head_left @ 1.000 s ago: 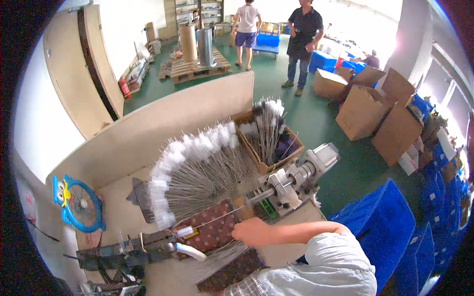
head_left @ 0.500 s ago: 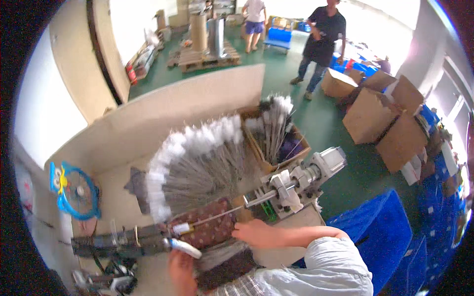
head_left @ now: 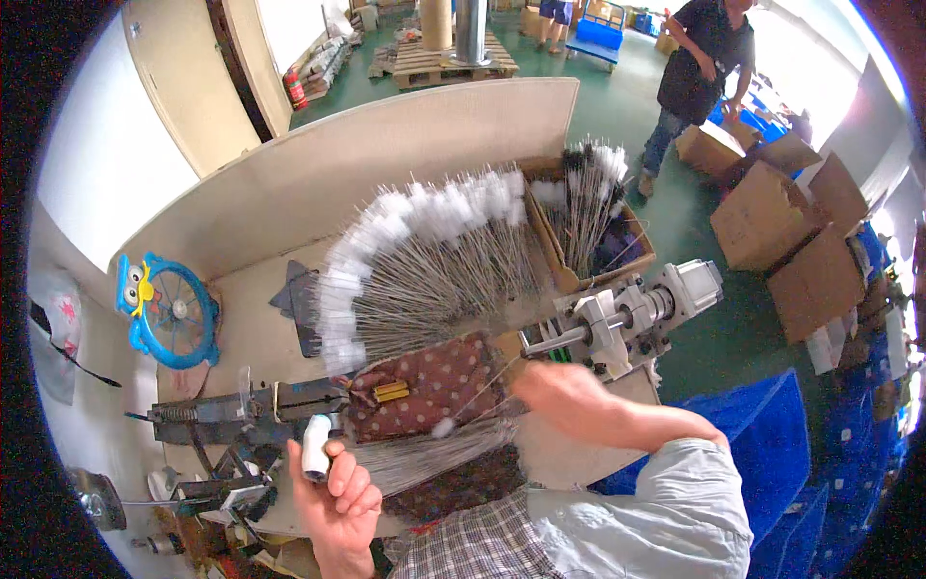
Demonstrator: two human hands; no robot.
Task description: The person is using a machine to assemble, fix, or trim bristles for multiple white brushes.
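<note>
A small blue desk fan (head_left: 166,309) is sitting at the bench's left edge, brown cardboard boxes (head_left: 783,224) are standing on the green floor, a person in dark clothes (head_left: 696,77) is standing beyond them, and a wooden pallet (head_left: 446,62) is lying farther back.

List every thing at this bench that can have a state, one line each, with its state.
left hand: closed around a small white cylinder
right hand: blurred, at a thin rod by the machine
white-tipped rods: fanned out flat on the bench
cardboard box: open, rods standing in it
dotted cushion: lying flat
blue fan: propped up, blades not blurred
</note>
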